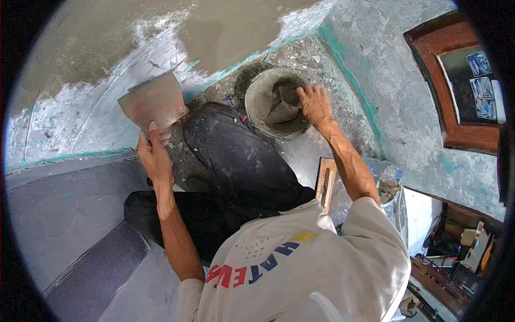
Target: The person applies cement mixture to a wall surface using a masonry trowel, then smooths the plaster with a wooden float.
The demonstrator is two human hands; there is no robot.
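Wooden float [330, 182] lies near bucket [258, 102]; left grip [155, 156] pinches plate [151, 102], right grip [316, 107] dark tool [290, 95].

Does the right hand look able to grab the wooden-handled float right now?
Probably not immediately: the right hand seems busy gripping something at the bucket. Once freed, it likely could, since the wooden-handled float nearby looks largely uncovered.

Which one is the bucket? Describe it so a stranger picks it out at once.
Find the room corner, then the debris-strewn floor below it. Just past the black trousers stands the bucket, with the right grip at its rim. Unlike the flat plate in the left grip, it is round, deep, open-topped and grey-coated inside.
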